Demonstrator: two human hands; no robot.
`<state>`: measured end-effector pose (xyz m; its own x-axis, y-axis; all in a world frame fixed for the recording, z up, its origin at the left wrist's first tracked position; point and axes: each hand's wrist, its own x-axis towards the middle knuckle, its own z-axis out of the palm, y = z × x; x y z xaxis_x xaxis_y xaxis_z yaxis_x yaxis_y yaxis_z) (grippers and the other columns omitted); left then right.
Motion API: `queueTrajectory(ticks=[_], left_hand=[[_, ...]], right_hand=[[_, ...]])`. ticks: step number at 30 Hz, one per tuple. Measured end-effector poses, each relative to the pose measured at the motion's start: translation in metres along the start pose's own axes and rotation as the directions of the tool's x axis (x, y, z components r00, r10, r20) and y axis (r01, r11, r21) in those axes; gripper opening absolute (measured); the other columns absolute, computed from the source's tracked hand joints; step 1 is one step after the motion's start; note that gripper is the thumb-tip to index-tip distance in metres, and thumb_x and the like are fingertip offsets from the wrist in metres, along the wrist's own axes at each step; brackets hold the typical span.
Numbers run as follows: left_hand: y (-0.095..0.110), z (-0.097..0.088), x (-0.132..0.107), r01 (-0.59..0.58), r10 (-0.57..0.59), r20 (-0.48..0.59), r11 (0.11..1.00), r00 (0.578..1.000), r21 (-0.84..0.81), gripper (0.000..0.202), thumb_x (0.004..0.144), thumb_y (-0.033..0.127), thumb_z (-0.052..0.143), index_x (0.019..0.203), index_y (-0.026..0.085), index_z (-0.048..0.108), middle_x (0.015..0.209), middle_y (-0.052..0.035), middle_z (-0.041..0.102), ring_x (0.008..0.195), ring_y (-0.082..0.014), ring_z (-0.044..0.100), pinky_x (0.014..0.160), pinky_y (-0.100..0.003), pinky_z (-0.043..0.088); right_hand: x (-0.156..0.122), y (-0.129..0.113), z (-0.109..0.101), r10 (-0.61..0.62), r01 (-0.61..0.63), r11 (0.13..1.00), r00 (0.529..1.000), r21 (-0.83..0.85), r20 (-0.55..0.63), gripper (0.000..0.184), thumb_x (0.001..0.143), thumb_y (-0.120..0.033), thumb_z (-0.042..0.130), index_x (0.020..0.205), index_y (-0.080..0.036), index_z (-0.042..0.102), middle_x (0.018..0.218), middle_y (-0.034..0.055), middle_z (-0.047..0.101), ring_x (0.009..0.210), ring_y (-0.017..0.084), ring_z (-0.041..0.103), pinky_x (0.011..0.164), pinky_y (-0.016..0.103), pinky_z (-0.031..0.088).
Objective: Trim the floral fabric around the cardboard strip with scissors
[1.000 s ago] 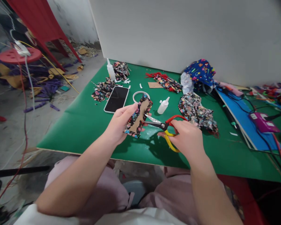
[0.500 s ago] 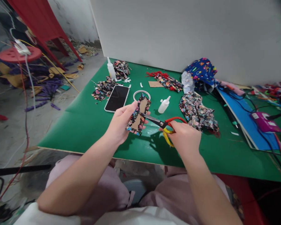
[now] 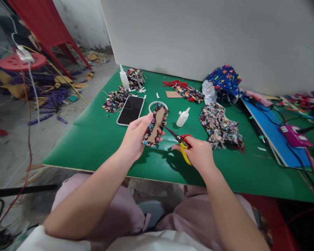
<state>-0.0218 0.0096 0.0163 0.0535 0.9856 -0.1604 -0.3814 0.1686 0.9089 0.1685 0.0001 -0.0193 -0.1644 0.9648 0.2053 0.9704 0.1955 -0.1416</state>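
Note:
My left hand [image 3: 136, 136] is closed on a cardboard piece [image 3: 157, 127] whose edges are wrapped in dark floral fabric; the bare brown middle faces me. My right hand [image 3: 200, 153] grips scissors [image 3: 181, 141] with red and yellow handles. Their blades look closed, the tip lying by the right edge of the wrapped piece; I cannot tell whether it touches. Just behind the piece lies a white ring [image 3: 155, 104], partly covered by it. A small white squeeze bottle [image 3: 182, 118] stands to the right, beyond the scissors.
Left of my hands lies a phone [image 3: 131, 110], with floral fabric scraps [image 3: 117, 98] and a taller white bottle [image 3: 124, 77] behind. Crumpled floral fabric [image 3: 221, 125] and a blue folder [image 3: 269, 129] with cables lie at right. A cardboard strip [image 3: 173, 94] rests near the back.
The scissors have drawn back from the middle of the cardboard to its right edge, and their handles have come together. My left hand keeps its hold on the piece, tilted slightly.

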Motion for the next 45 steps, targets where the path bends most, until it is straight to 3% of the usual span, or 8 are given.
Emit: queueTrajectory(ticks=[6,9,16,23,32,39,45], left_hand=[[0.006,0.002,-0.004,0.016,-0.016,0.010,1.000,1.000,-0.021,0.037,0.076,0.045,0.059,0.093,0.013,0.064,0.090,-0.0078,0.067,0.055,-0.0127,0.062,0.039,-0.019,0.048],[0.006,0.001,-0.003,0.011,-0.011,-0.006,1.000,1.000,0.003,0.035,0.077,0.044,0.058,0.090,0.013,0.065,0.085,-0.0070,0.067,0.055,-0.0135,0.063,0.040,-0.019,0.049],[0.005,-0.006,0.000,0.071,-0.072,0.071,0.997,0.995,0.023,0.035,0.079,0.043,0.056,0.092,0.013,0.066,0.080,-0.0076,0.067,0.053,-0.0122,0.061,0.038,-0.017,0.046],[0.006,-0.005,-0.001,0.088,-0.091,0.048,0.994,0.995,0.064,0.037,0.079,0.046,0.055,0.087,0.012,0.067,0.061,-0.0057,0.065,0.047,-0.0119,0.058,0.038,-0.018,0.045],[0.005,-0.003,-0.001,0.081,-0.082,0.008,0.994,0.997,0.073,0.038,0.076,0.046,0.058,0.088,0.011,0.066,0.061,-0.0050,0.064,0.044,-0.0115,0.057,0.037,-0.018,0.045],[0.004,-0.001,-0.001,0.071,-0.071,0.006,0.997,0.997,0.005,0.036,0.076,0.043,0.059,0.093,0.012,0.065,0.093,-0.0090,0.067,0.056,-0.0127,0.062,0.040,-0.019,0.048],[-0.002,0.003,-0.001,0.013,-0.012,-0.041,0.999,0.999,0.038,0.035,0.076,0.045,0.059,0.090,0.013,0.064,0.080,-0.0058,0.067,0.055,-0.0124,0.062,0.043,-0.020,0.049]], right_hand=[[0.001,-0.007,-0.012,-0.029,0.018,0.996,0.991,0.092,0.127,0.039,0.074,-0.061,0.048,0.075,-0.023,0.057,0.060,-0.0014,0.062,0.056,0.014,0.056,0.050,0.024,0.022],[0.001,-0.007,-0.016,-0.069,0.059,0.995,0.988,0.077,0.136,0.042,0.073,-0.063,0.048,0.079,-0.022,0.056,0.069,0.0005,0.064,0.065,0.016,0.060,0.052,0.025,0.025],[-0.002,0.006,-0.013,-0.201,0.199,0.978,0.979,-0.057,-0.032,0.046,0.074,-0.061,0.050,0.087,-0.017,0.057,0.076,0.0039,0.062,0.076,0.018,0.059,0.060,0.026,0.032],[-0.001,0.014,-0.010,-0.228,0.206,0.967,0.963,-0.146,-0.147,0.034,0.077,-0.051,0.052,0.085,-0.020,0.062,0.069,0.0018,0.059,0.073,0.017,0.056,0.063,0.027,0.031],[-0.004,0.011,-0.006,-0.199,0.182,0.977,0.965,-0.109,-0.173,0.032,0.076,-0.050,0.053,0.080,-0.021,0.065,0.065,0.0001,0.061,0.068,0.014,0.057,0.056,0.026,0.026],[-0.006,0.010,-0.003,-0.201,0.170,0.974,0.953,-0.149,-0.225,0.033,0.076,-0.049,0.054,0.073,-0.019,0.064,0.061,0.0015,0.062,0.066,0.014,0.056,0.055,0.026,0.025],[-0.012,0.003,0.007,-0.072,0.043,0.971,0.990,-0.235,-0.119,0.043,0.079,-0.056,0.044,0.071,-0.018,0.063,0.051,0.0035,0.057,0.053,0.013,0.054,0.050,0.027,0.013]])
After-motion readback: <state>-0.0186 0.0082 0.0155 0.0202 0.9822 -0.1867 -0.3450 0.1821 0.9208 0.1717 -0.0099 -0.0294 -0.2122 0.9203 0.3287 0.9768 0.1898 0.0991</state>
